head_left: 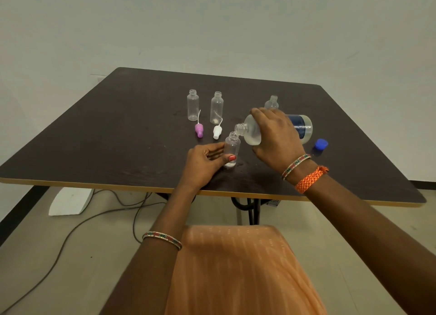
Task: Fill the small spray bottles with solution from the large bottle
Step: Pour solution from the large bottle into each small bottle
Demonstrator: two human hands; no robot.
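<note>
The large clear plastic bottle was gripped, tilted, by the right hand over the small clear spray bottle, which was pinched by the left hand.

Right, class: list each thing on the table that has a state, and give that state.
Large bottle: uncapped, tipped, held by right hand.
Small bottle: upright, open, nearly empty, held by left hand.
Three far small bottles: upright, open.
Blue cap: off.
Two spray tops: lying loose.

right hand tips large bottle, neck at mouth of small bottle held upright on table by left hand; blue cap lies beside
</note>
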